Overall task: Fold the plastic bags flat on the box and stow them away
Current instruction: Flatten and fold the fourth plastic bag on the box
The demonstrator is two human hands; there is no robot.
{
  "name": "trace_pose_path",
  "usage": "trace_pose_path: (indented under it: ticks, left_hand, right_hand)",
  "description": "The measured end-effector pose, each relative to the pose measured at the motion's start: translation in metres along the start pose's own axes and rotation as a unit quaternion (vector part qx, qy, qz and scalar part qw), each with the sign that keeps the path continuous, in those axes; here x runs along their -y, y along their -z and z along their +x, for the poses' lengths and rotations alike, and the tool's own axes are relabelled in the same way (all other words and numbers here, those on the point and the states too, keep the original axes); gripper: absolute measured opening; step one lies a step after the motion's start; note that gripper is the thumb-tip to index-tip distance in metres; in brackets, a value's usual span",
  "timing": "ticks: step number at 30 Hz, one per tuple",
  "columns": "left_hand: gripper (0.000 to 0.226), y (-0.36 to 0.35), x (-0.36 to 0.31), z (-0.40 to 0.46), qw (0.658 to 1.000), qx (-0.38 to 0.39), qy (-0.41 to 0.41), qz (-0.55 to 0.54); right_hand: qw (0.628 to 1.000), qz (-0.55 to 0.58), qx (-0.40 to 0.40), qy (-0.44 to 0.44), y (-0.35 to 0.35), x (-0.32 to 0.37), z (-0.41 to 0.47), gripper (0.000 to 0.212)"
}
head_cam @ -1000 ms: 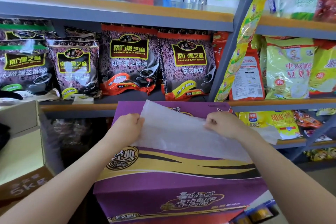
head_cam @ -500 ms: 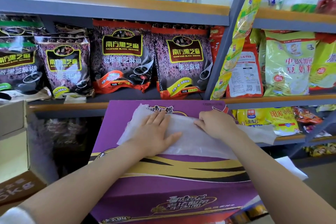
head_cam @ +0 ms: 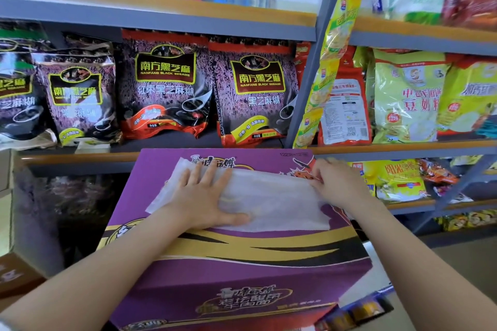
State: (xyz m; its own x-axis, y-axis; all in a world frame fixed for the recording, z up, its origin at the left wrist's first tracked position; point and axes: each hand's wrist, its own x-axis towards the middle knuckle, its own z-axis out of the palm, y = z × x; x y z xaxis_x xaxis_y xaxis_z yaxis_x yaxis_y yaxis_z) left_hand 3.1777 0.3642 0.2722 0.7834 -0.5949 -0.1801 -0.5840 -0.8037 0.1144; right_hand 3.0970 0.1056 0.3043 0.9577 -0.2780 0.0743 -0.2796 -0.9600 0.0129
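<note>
Shelves [head_cam: 172,12] of goods fill the wall behind the box [head_cam: 242,271], the largest thing within my reach. The box is purple with gold and black stripes across its top, and it stands in front of me, its far edge just below the shelf board that carries the dark sesame packets [head_cam: 164,88]. To the right of those, past a grey upright, yellow-green pouches [head_cam: 403,99] stand on the next shelf, and a strip of yellow sachets [head_cam: 330,62] hangs down along the upright. Off the box's left side sits a brown carton [head_cam: 16,274], only partly in view.

On the far half of the box top lies the bag [head_cam: 274,204], a thin, whitish, see-through sheet stretched across the lid, already folded into a long band. My left hand [head_cam: 207,196] lies flat on the bag's left part, fingers straight and spread, pressing it down against the box. My right hand [head_cam: 336,183] is at the bag's right end near the box's far right corner, fingers curled, pinching the bag's edge.
</note>
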Motion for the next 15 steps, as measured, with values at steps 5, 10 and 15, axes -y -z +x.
trace_pose_path:
  ticks: [5,10,15]
  left_hand:
    - [0.143,-0.001,-0.006,-0.001,1.000,-0.011,0.013,0.003]
    - [0.142,-0.005,-0.003,-0.004,0.999,-0.049,0.015,-0.008]
    - [0.115,-0.001,0.004,-0.008,0.996,-0.049,0.065,-0.018]
  right_hand:
    - [0.996,0.051,0.014,0.078,-0.003,0.053,-0.011,0.044]
    - [0.982,0.058,0.104,0.145,-0.027,0.088,-0.019,0.062]
    - [0.991,0.047,0.096,0.084,-0.035,0.055,-0.023,0.079]
